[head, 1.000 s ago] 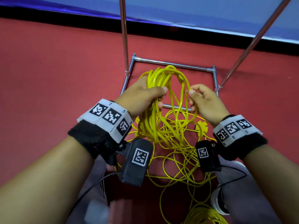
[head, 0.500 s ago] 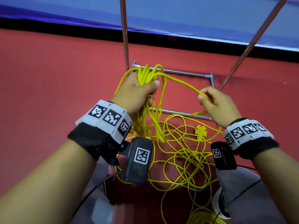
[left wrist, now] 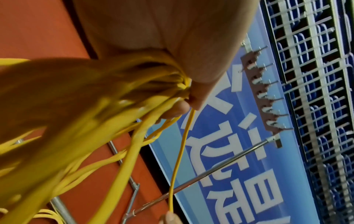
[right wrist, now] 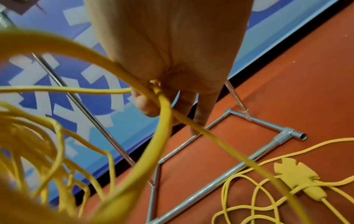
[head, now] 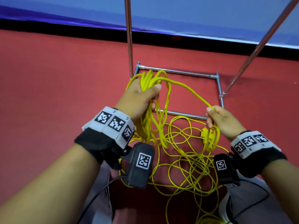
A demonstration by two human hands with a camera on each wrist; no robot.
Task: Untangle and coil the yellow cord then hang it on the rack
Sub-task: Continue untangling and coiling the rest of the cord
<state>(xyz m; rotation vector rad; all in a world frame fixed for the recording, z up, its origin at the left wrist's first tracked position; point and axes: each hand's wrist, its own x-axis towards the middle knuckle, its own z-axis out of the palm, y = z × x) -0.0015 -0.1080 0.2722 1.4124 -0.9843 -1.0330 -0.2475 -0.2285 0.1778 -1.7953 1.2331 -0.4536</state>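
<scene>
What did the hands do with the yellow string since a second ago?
The right hand moved out to the right, away from the left hand, pulling one strand of the yellow cord out of the bundle so it now stretches between them. The left hand still grips the bundle of loops. The rest of the cord still lies tangled on the red floor by the metal rack base.

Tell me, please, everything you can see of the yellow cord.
The yellow cord is thin, smooth and flexible-looking. The left hand grips a bunch of its loops, which hang below; one strand runs across to the right hand, which pinches it. The rest sprawls tangled on the red floor, a flat yellow plug among it, crossing the metal rack base.
</scene>
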